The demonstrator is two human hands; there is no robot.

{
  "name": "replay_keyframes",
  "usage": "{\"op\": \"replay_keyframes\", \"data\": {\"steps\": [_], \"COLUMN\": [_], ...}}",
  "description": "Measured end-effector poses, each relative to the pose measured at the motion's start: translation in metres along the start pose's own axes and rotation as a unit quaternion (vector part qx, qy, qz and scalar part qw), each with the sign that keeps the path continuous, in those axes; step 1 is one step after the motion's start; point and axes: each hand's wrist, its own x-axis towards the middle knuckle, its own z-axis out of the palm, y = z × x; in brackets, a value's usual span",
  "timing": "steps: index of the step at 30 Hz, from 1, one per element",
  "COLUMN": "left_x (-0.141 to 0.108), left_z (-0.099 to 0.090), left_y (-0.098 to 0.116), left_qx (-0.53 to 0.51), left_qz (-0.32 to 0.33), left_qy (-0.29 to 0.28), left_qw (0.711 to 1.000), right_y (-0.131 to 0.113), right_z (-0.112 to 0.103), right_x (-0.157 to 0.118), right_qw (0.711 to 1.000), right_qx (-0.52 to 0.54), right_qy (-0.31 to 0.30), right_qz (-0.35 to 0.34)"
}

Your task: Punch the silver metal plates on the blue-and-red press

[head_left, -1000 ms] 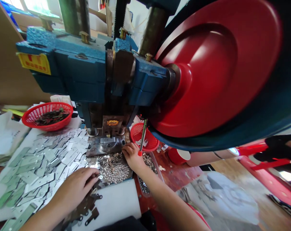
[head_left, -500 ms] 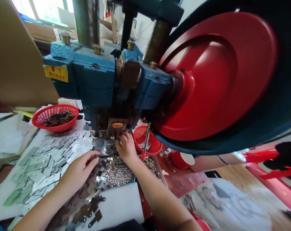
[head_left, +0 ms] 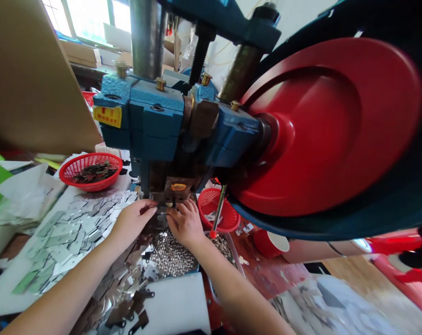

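Observation:
At the left side of the press die, my left hand point(head_left: 132, 222) has thumb and fingertips pinched together; whatever lies between them is too small to make out. My right hand point(head_left: 187, 224) is curled at the front of the die, its fingertips under the punch block point(head_left: 178, 186) and partly hidden. Both hands are close together at the blue press point(head_left: 158, 122). Below them lies a heap of small shiny metal parts point(head_left: 171, 255). Flat metal plates point(head_left: 69, 237) with holes are spread to the left, and darker tabbed plates point(head_left: 136, 307) lie nearer me.
A red basket point(head_left: 66, 173) of dark pieces stands at the left, another red basket point(head_left: 204, 201) behind my right hand. The large red flywheel point(head_left: 323, 135) fills the upper right. A rod with a red tip point(head_left: 213, 234) hangs beside my right forearm. A red cup point(head_left: 263, 243) lies right.
My left hand has moved from above the metal pieces forward to the die, its fingers now pinched. My right hand stays at the die. The camera view has shifted slightly.

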Motion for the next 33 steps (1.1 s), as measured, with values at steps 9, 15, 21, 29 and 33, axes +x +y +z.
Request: {"op": "replay_keyframes", "data": {"steps": [9,15,21,29,33], "left_x": [0.007,0.010,0.011,0.020,0.021], "left_z": [0.019,0.023,0.025,0.032,0.034], "left_y": [0.008,0.006,0.001,-0.010,-0.012], "left_qx": [0.061,0.100,0.112,0.096,0.077], "left_qz": [0.039,0.078,0.095,0.094,0.096], "left_qy": [0.021,0.048,0.061,0.065,0.062], "left_qw": [0.997,0.991,0.987,0.989,0.990], "right_y": [0.010,0.009,0.010,0.001,0.001], "right_z": [0.006,0.006,0.006,-0.002,0.000], "right_x": [-0.010,-0.010,-0.008,-0.004,-0.005], "right_qw": [0.993,0.995,0.995,0.999,0.999], "right_qx": [0.084,0.079,0.086,-0.026,0.003], "right_qy": [0.075,0.047,0.033,0.003,0.009], "right_qz": [0.036,0.040,0.036,0.023,0.037]}}
